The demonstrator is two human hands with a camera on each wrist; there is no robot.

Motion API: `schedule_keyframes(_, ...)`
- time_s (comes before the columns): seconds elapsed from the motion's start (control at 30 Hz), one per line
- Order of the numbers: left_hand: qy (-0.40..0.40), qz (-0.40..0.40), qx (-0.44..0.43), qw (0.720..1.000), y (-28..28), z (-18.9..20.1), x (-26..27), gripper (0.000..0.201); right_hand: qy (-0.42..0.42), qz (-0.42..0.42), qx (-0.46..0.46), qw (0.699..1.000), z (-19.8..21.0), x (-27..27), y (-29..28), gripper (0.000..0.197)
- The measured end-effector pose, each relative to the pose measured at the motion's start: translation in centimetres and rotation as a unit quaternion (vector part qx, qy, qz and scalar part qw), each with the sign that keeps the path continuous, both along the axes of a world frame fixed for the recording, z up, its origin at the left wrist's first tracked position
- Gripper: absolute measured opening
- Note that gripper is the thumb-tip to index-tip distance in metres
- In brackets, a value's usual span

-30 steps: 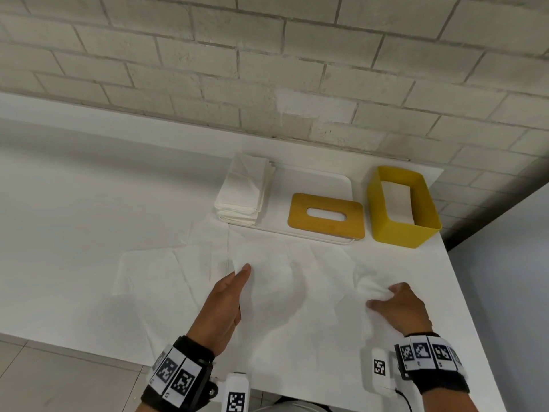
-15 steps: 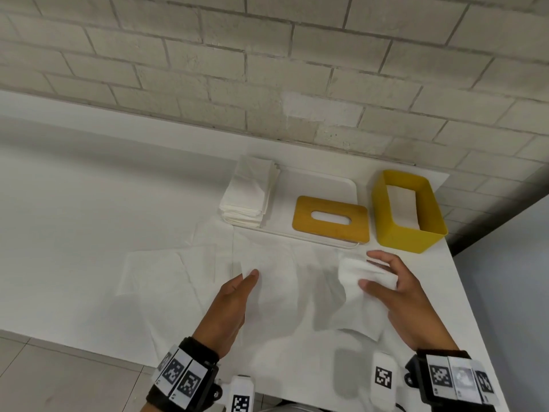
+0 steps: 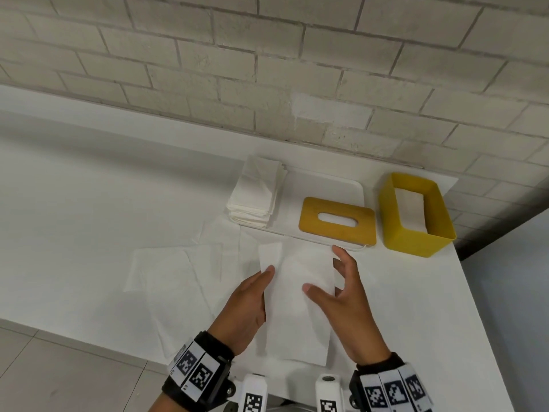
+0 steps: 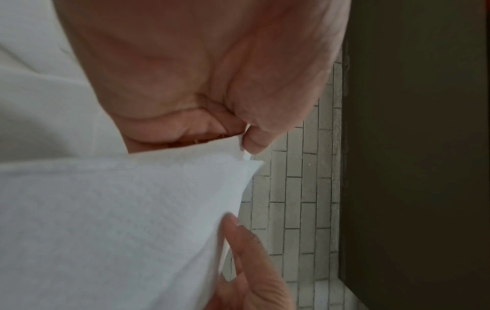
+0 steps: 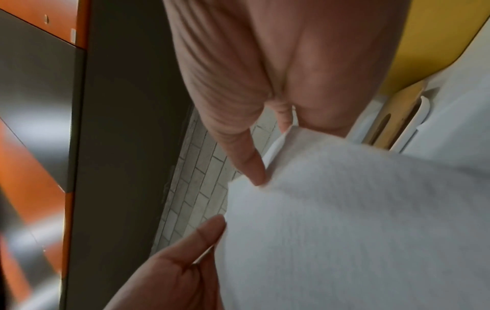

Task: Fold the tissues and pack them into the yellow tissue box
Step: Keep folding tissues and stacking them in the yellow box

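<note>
A white tissue lies folded into a narrow strip near the table's front edge, between my two hands. My left hand rests with straight fingers along its left edge, the palm close over the tissue in the left wrist view. My right hand pinches the right side, with the thumb on top and the fingers behind the edge; the right wrist view shows its fingertips on the tissue. The open yellow tissue box stands at the back right with a folded tissue inside.
The yellow slotted lid lies on a white tray beside a stack of folded tissues. Unfolded tissues are spread to the left. The table ends just right of the box, and a brick wall stands behind.
My right hand has lifted the tissue's right side and carried it leftward over the middle, making the fold. My left hand has stayed on the tissue's left part.
</note>
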State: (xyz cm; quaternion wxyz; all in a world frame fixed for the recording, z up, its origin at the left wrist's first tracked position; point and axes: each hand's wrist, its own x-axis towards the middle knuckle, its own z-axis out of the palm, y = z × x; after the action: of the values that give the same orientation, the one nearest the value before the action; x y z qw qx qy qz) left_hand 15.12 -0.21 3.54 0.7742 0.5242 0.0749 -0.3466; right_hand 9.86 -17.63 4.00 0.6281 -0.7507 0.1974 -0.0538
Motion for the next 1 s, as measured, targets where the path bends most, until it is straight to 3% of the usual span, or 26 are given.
schedule_keyframes(0.2,-0.001,-0.007,-0.011,1.0,-0.1,-0.2,0.0,0.041,-0.01,-0.083,0.062,0.995,-0.5,0.8,-0.5,0.063)
schedule_keyframes(0.43,0.004,0.017,-0.014,1.0,0.0,-0.1,0.4,0.043,-0.052,-0.018,0.169,0.984,0.4,0.8,0.1,0.05)
schedule_keyframes(0.83,0.002,0.029,-0.039,0.999,0.4,0.3,0.3,0.049,-0.047,0.002,0.095,0.994,-0.5,1.2,1.0,0.05)
schedule_keyframes(1.0,-0.042,-0.004,0.027,0.999,0.4,-0.5,-0.1,0.037,-0.042,-0.001,0.08,0.996,-0.7,0.9,1.0,0.049)
